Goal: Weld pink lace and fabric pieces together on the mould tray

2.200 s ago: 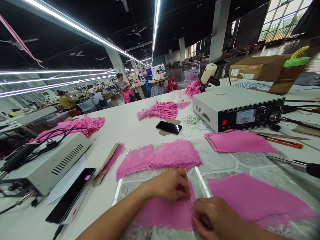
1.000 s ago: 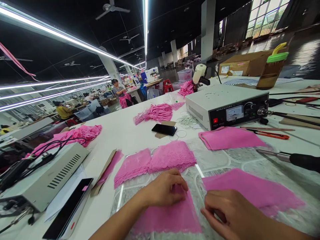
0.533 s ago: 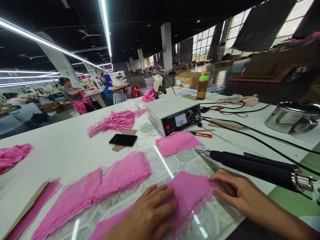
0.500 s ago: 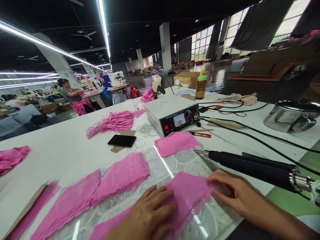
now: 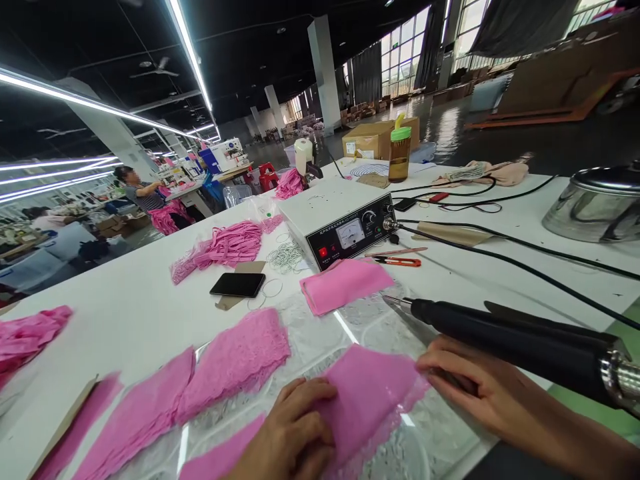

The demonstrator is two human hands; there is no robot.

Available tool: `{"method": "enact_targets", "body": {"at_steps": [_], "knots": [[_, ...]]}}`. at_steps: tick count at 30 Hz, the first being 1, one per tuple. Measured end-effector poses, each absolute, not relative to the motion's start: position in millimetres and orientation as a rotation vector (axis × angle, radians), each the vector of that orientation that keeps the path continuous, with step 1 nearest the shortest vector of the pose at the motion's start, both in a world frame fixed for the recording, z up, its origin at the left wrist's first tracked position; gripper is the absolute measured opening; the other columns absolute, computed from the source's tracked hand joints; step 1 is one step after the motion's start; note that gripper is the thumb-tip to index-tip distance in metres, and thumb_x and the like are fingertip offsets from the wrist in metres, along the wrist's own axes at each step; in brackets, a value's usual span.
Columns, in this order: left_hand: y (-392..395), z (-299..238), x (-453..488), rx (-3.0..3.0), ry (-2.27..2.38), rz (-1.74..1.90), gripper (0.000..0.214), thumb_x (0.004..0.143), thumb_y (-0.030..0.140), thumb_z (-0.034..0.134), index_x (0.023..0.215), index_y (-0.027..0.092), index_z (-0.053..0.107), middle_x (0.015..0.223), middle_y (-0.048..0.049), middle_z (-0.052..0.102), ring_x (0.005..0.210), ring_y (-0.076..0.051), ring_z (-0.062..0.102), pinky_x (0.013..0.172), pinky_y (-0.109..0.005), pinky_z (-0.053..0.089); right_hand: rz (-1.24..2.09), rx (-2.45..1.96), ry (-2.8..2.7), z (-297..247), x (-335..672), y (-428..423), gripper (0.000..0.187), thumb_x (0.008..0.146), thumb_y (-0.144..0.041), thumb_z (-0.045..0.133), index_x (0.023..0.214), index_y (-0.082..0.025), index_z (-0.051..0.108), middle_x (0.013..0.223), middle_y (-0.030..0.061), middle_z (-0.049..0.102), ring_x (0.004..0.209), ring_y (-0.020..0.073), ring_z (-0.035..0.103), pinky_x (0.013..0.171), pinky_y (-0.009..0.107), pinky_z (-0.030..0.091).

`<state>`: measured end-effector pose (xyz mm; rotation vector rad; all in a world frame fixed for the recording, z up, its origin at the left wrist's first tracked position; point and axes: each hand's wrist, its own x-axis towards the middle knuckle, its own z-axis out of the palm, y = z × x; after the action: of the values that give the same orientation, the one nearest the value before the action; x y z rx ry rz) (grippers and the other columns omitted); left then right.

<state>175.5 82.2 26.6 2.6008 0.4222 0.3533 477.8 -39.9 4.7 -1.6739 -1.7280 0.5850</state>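
A thin pink fabric piece (image 5: 373, 383) with a lacy lower edge lies on the clear plastic sheet. My left hand (image 5: 295, 430) rests at its left side, fingers curled in against the cloth; the thumb is hidden. At the right corner, my right hand (image 5: 475, 387) pinches the fabric between thumb and fingers. Just above that hand is a black pen-shaped tool (image 5: 500, 337) with a metal tip pointing left. Another pink piece (image 5: 225, 453) shows under and left of my left hand. A folded pink stack (image 5: 345, 285) lies beyond the tool's tip.
Lacy pink stacks (image 5: 237, 360) lie to the left. Behind stand a white control box (image 5: 345, 233), a phone (image 5: 237, 285), an orange cutter (image 5: 397, 261), a bottle (image 5: 399, 157) and a glass pot (image 5: 595, 210). Black cables (image 5: 500, 252) cross the right side. A person (image 5: 143, 193) sits far left.
My left hand's fingers have drawn back leftward and curled, baring more of the fabric. My right hand keeps its pinch on the corner. The camera view has shifted slightly.
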Motion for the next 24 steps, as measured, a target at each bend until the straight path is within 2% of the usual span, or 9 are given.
{"method": "enact_targets", "body": {"at_steps": [2,4,7,10,13,18,24], "knots": [[85,27,173,2.625,0.404,0.283,0.013,0.082,0.013,0.053,0.083,0.022,0.062,0.129,-0.0054,0.058,0.123,-0.022,0.052,0.101,-0.032,0.047,0.592,-1.690,-1.717,5,477,-39,0.025,0.094,-0.042,0.049,0.092,-0.025,0.068,0.082,0.0048,0.062,0.074,0.0190,0.059,0.068,0.027,0.049],[88,28,172,2.664,0.376,0.223,0.004,0.084,0.023,0.060,0.086,0.022,0.063,0.130,-0.0066,0.058,0.122,-0.023,0.053,0.101,-0.034,0.047,0.571,-1.735,-1.687,6,476,-36,0.025,0.094,-0.041,0.049,0.090,-0.025,0.067,0.077,0.0033,0.061,0.069,0.0180,0.057,0.065,0.027,0.048],[89,28,173,2.732,0.359,0.183,0.017,0.079,0.036,0.072,0.087,0.022,0.065,0.132,-0.0085,0.058,0.124,-0.027,0.053,0.107,-0.041,0.041,0.531,-1.795,-1.673,8,474,-31,0.023,0.092,-0.039,0.051,0.082,-0.024,0.066,0.072,0.0020,0.059,0.064,0.0167,0.053,0.064,0.027,0.046],[87,29,174,2.766,0.402,0.179,0.005,0.081,0.020,0.068,0.085,0.023,0.065,0.133,-0.0078,0.058,0.127,-0.026,0.051,0.110,-0.042,0.038,0.503,-1.816,-1.726,13,474,-27,0.026,0.091,-0.038,0.053,0.073,-0.023,0.062,0.070,0.0014,0.057,0.063,0.0163,0.052,0.063,0.026,0.045],[83,31,175,2.748,0.439,0.184,0.015,0.080,0.010,0.061,0.086,0.023,0.065,0.134,-0.0063,0.058,0.128,-0.024,0.051,0.111,-0.041,0.038,0.456,-1.854,-1.774,19,474,-26,0.027,0.091,-0.036,0.052,0.068,-0.022,0.057,0.067,0.0000,0.055,0.062,0.0159,0.051,0.064,0.027,0.044],[81,29,175,2.722,0.477,0.210,0.016,0.078,0.009,0.057,0.082,0.022,0.064,0.134,-0.0069,0.057,0.127,-0.024,0.051,0.112,-0.043,0.035,0.504,-1.895,-1.740,24,471,-30,0.026,0.094,-0.032,0.044,0.072,-0.022,0.055,0.065,-0.0011,0.051,0.059,0.0148,0.047,0.058,0.026,0.041],[81,28,171,2.753,0.458,0.197,0.011,0.077,0.013,0.060,0.081,0.022,0.065,0.136,-0.0075,0.057,0.127,-0.025,0.052,0.113,-0.044,0.032,0.529,-1.875,-1.736,22,472,-34,0.026,0.092,-0.033,0.049,0.069,-0.021,0.056,0.065,-0.0004,0.051,0.059,0.0144,0.045,0.057,0.026,0.039]]}}
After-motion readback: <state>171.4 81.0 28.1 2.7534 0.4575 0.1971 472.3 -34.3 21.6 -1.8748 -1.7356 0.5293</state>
